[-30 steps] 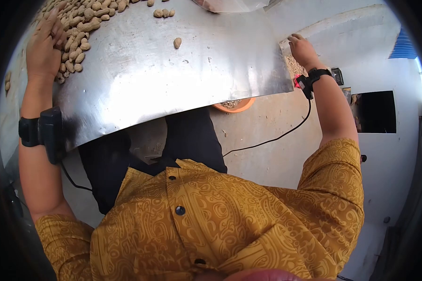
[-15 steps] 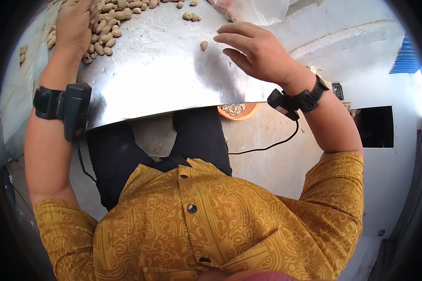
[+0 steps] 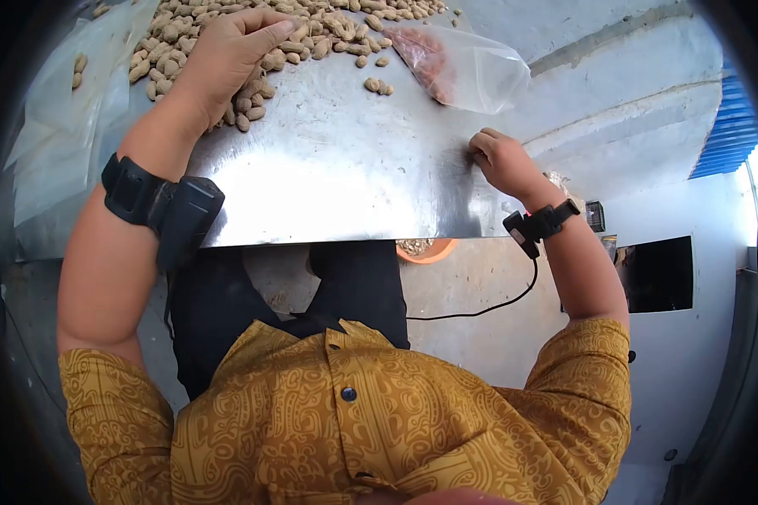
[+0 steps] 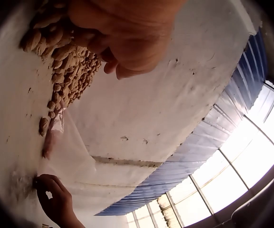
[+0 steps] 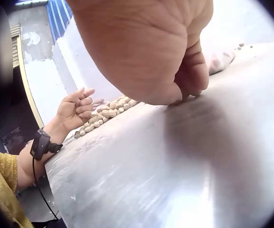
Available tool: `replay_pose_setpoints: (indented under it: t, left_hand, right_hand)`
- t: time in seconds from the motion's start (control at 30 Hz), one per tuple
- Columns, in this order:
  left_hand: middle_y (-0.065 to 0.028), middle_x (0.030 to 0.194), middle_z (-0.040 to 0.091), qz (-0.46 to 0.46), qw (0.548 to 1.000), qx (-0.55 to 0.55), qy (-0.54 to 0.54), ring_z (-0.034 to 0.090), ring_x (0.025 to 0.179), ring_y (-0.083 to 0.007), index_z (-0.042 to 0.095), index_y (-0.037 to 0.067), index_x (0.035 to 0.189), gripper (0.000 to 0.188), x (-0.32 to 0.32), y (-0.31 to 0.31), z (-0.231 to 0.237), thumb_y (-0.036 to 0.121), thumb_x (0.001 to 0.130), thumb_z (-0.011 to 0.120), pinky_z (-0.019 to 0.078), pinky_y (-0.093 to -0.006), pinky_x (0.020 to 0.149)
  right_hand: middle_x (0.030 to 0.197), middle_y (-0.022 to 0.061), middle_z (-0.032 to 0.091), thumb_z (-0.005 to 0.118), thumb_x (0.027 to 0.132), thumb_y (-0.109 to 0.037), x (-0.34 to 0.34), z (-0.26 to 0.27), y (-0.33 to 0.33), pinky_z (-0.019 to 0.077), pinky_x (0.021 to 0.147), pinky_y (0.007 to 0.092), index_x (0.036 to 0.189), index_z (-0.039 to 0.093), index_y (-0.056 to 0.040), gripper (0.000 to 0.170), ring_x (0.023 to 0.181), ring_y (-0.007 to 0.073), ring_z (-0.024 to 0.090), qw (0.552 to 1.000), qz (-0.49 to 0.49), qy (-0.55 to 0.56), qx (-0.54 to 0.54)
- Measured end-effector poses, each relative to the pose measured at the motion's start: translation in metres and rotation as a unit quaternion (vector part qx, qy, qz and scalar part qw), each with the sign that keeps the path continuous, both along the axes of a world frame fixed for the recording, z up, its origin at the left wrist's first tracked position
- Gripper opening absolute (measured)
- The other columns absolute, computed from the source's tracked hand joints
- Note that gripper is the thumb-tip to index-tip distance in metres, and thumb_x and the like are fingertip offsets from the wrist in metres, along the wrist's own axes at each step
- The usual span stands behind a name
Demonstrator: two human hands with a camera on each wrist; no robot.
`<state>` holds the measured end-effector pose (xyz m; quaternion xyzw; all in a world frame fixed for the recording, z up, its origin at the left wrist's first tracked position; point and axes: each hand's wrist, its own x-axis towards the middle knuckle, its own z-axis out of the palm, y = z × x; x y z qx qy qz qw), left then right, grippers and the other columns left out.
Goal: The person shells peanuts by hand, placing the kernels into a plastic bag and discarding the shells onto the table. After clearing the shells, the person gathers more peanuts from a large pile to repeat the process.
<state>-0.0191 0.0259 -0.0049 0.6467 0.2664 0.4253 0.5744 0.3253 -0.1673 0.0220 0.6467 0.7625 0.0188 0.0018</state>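
My left hand hangs over the pile of unshelled peanuts on a shiny metal table. Its fingers are loosely bent, and nothing shows in them in the right wrist view, where the left hand appears beside the peanuts. My right hand is low at the right part of the table, fingers curled down. In the right wrist view, the right hand has its fingertips right at the metal surface. Those fingers hide whatever is between them, and I cannot tell if a peanut is there.
A clear plastic bag with pinkish contents lies beyond the right hand. A few stray peanuts lie near it. Plastic sheeting covers the table's left side. An orange bowl of shells stands below the front edge.
My right hand reached in from the right edge toward a lone peanut, then drew back right with fingers curled. That peanut no longer shows on the table. My left hand moved right over the pile.
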Motion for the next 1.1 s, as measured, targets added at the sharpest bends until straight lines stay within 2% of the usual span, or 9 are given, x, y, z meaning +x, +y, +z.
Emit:
replay_pose_setpoints:
  t: [0.17,0.3,0.53,0.63,0.67,0.77,0.83,0.9,1.1]
  left_hand:
    - [0.0093,0.055,0.036,0.02,0.999,0.034,0.003,0.028,0.045,-0.0011,0.063,0.007,0.102,0.024,0.002,-0.001,-0.002,0.025,0.087,0.057,0.023,-0.0178,0.042]
    - [0.0092,0.053,0.035,0.02,1.0,0.01,0.012,0.027,0.044,-0.001,0.063,0.006,0.101,0.023,0.004,-0.003,-0.002,0.024,0.088,0.056,0.0233,-0.0178,0.041]
    - [0.0081,0.053,0.036,0.003,1.0,-0.018,-0.015,0.028,0.045,-0.002,0.061,0.002,0.102,0.025,0.003,-0.001,0.0,0.023,0.089,0.054,0.0238,-0.0188,0.043]
    - [0.0059,0.06,0.042,-0.038,0.992,-0.078,-0.09,0.032,0.05,-0.0028,0.059,0.0,0.105,0.028,0.001,-0.001,-0.001,0.023,0.09,0.053,0.026,-0.0189,0.045]
    - [0.005,0.063,0.044,-0.053,0.984,-0.118,-0.126,0.033,0.052,-0.0032,0.058,0.0,0.106,0.029,0.001,-0.003,0.002,0.023,0.09,0.052,0.027,-0.0187,0.046]
    - [0.0007,0.074,0.049,-0.074,0.944,-0.232,-0.221,0.042,0.06,-0.0072,0.058,-0.003,0.104,0.031,0.002,-0.002,0.003,0.024,0.093,0.048,0.0354,-0.0202,0.053]
    - [-0.0026,0.079,0.051,-0.059,0.923,-0.298,-0.235,0.044,0.065,-0.0096,0.053,-0.007,0.11,0.039,0.004,0.0,0.004,0.027,0.093,0.046,0.0382,-0.0208,0.054]
    - [-0.0038,0.08,0.051,-0.055,0.909,-0.335,-0.241,0.044,0.067,-0.0104,0.053,-0.007,0.11,0.039,0.007,0.007,0.003,0.028,0.094,0.044,0.0378,-0.0212,0.054]
    - [-0.0029,0.078,0.051,-0.072,0.914,-0.32,-0.239,0.041,0.063,-0.0109,0.055,-0.004,0.109,0.037,0.023,0.008,0.029,0.027,0.094,0.041,0.0338,-0.0216,0.052]
  right_hand:
    - [0.08,0.0156,0.06,0.052,0.074,-0.001,0.099,-0.01,-0.031,0.0463,0.066,0.0397,0.081,0.058,-0.002,0.008,0.075,0.0352,0.057,0.988,-0.139,-0.056,0.033]
    - [0.077,0.017,0.062,0.055,0.074,-0.003,0.122,0.007,-0.039,0.0478,0.068,0.0384,0.082,0.062,-0.0028,0.011,0.075,0.0354,0.059,0.962,-0.262,-0.027,0.067]
    - [0.079,0.0154,0.063,0.054,0.076,-0.008,0.152,0.001,-0.026,0.0481,0.069,0.0401,0.079,0.064,-0.0049,0.012,0.075,0.0352,0.06,0.939,-0.293,-0.13,0.123]
    - [0.071,0.0167,0.06,0.051,0.074,-0.003,0.108,0.017,-0.009,0.0467,0.063,0.0404,0.075,0.061,-0.0028,0.01,0.068,0.0352,0.058,0.946,-0.161,-0.086,0.268]
    - [0.065,0.0148,0.057,0.047,0.072,0.001,0.084,0.022,-0.004,0.0446,0.057,0.0354,0.07,0.056,-0.0007,0.009,0.06,0.03,0.056,0.945,-0.138,-0.061,0.291]
    - [0.068,0.0132,0.057,0.047,0.071,0.0,-0.002,0.043,0.0,0.0441,0.057,0.0334,0.067,0.054,-0.0008,0.008,0.062,0.0257,0.057,0.952,-0.099,0.091,0.276]
    - [0.066,0.0121,0.054,0.048,0.072,-0.001,-0.052,0.054,0.003,0.0418,0.055,0.0297,0.07,0.054,0.0,0.006,0.058,0.0212,0.053,0.96,0.012,0.161,0.23]
    - [0.066,0.0126,0.055,0.053,0.076,-0.006,-0.108,0.06,0.013,0.0427,0.056,0.0321,0.076,0.057,0.0001,0.007,0.059,0.024,0.054,0.952,0.049,0.242,0.182]
    - [0.081,0.0154,0.064,0.06,0.076,-0.01,-0.116,0.027,0.095,0.0478,0.068,0.037,0.088,0.064,-0.0023,0.015,0.076,0.0315,0.061,0.983,0.061,0.129,0.119]
